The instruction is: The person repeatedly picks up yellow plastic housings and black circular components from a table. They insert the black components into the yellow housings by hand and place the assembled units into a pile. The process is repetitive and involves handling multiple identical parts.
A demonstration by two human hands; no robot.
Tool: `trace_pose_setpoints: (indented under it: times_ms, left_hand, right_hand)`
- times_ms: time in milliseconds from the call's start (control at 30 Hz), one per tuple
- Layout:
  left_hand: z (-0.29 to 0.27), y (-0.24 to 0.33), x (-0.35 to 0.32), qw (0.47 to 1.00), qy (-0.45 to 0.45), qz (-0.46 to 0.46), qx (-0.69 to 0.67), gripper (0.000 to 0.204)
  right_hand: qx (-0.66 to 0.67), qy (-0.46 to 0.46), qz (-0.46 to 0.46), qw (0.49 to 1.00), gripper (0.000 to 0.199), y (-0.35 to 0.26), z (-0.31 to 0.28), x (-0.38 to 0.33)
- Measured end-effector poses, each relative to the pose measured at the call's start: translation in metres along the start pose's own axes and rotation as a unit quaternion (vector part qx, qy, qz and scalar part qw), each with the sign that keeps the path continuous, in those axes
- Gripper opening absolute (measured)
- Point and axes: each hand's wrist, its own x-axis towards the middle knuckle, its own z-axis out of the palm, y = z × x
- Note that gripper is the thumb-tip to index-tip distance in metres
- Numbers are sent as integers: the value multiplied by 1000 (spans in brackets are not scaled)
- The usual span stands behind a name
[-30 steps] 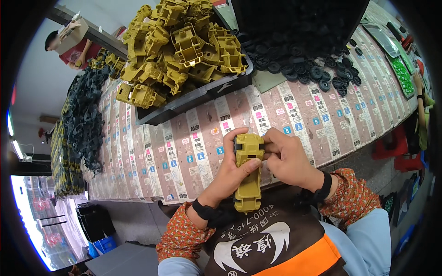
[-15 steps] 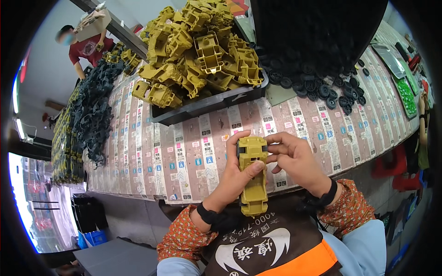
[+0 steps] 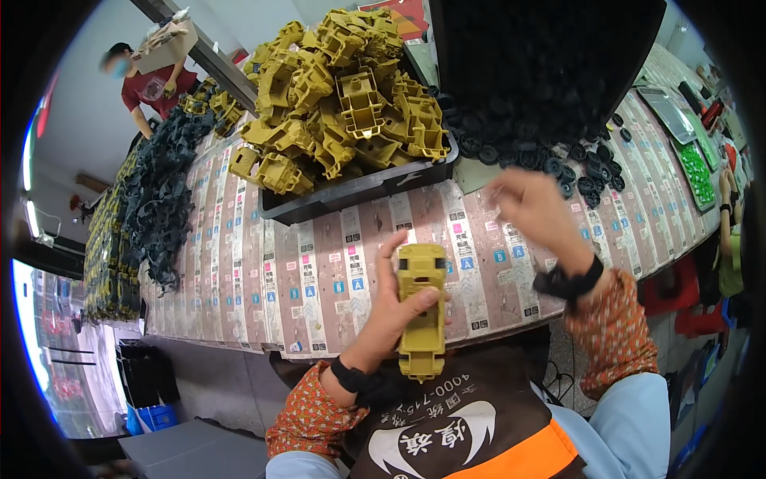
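Observation:
In my left hand (image 3: 391,311) is a mustard-yellow plastic toy vehicle body (image 3: 421,339), long and hollowed. It is held upright in the picture above my apron, my thumb lying across its middle. Dark pieces show on both sides of its far end. My right hand (image 3: 538,211) is raised over the table, away from the body, near the loose black toy wheels (image 3: 590,180). Its fingers are smeared by motion, so whether they hold anything cannot be made out.
A black tray (image 3: 355,195) heaped with yellow vehicle bodies (image 3: 311,80) stands at the far middle. A large black container (image 3: 542,64) is behind the wheels. Dark plastic parts (image 3: 159,191) pile up at the left. A person in a red shirt (image 3: 159,92) is at the far left.
My right hand has left the vehicle body and moved away toward the wheels. My left hand still holds the body, now slightly further left.

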Motion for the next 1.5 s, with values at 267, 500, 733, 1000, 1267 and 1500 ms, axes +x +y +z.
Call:
trace_pose_setpoints:
  times_ms: [267, 500, 733, 1000, 1267, 1500]
  left_hand:
    - [-35, 5, -5, 990, 68, -34, -119, 54]
    - [-44, -7, -6, 972, 91, -44, -214, 52]
    - [-45, -9, -4, 976, 68, -26, -206, 55]
    - [-39, -12, -5, 981, 95, 50, -162, 53]
    - [-31, -10, -9, 975, 136, 114, -135, 45]
    - [-33, -13, -9, 972, 135, 147, -127, 61]
  right_hand:
    - [-384, 141, -116, 905, 28, 86, -46, 57]
    - [71, -148, 181, 970, 24, 44, -13, -5]
    - [-131, -60, -25, 989, 41, 27, 9, -43]
    - [-100, -126, -50, 986, 45, 28, 23, -43]
    - [312, -259, 96, 909, 47, -49, 67, -87]
    - [382, -277, 154, 868, 48, -51, 79, -100]
